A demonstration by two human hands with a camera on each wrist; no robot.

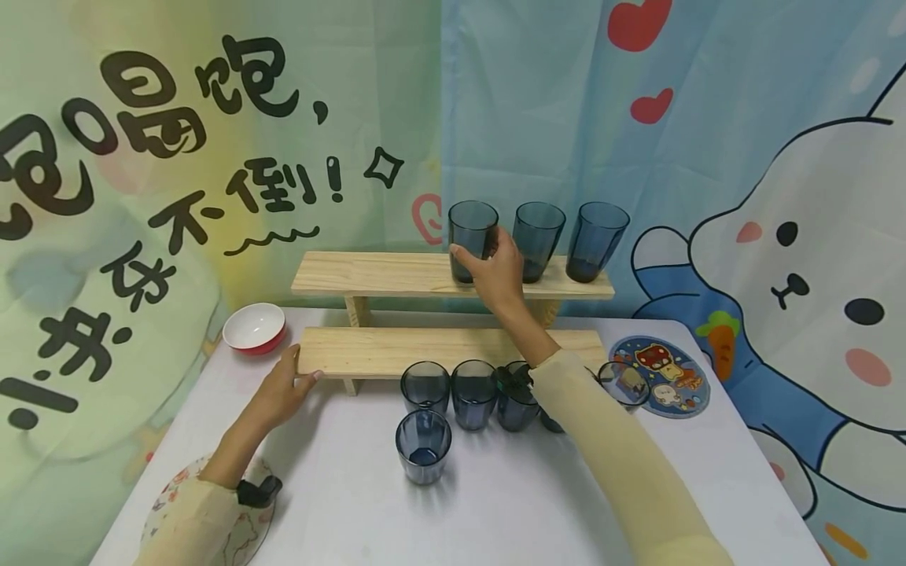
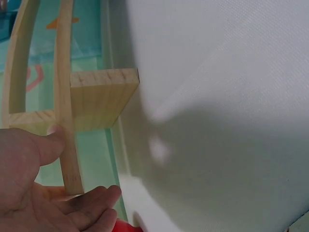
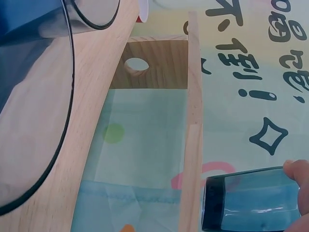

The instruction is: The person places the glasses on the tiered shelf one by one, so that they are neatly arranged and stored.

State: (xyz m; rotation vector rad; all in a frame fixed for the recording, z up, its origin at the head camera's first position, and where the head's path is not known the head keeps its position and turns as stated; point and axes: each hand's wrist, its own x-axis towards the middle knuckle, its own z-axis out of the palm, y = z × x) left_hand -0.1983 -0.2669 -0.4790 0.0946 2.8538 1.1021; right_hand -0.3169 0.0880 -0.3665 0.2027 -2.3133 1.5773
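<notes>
On the upper wooden shelf, the right hand holds a blue glass upright, its base at the board; the right wrist view shows the same glass with fingertips on it. Two more glasses stand to its right. At the left end of the lower shelf, the left hand grips the board's end, thumb on top; in the left wrist view the thumb of the left hand lies against the board.
Several glasses stand in a row before the lower shelf, partly behind the right sleeve, with one glass in front. A red-and-white bowl is at the left, a round patterned mat at the right, another mat under the left forearm.
</notes>
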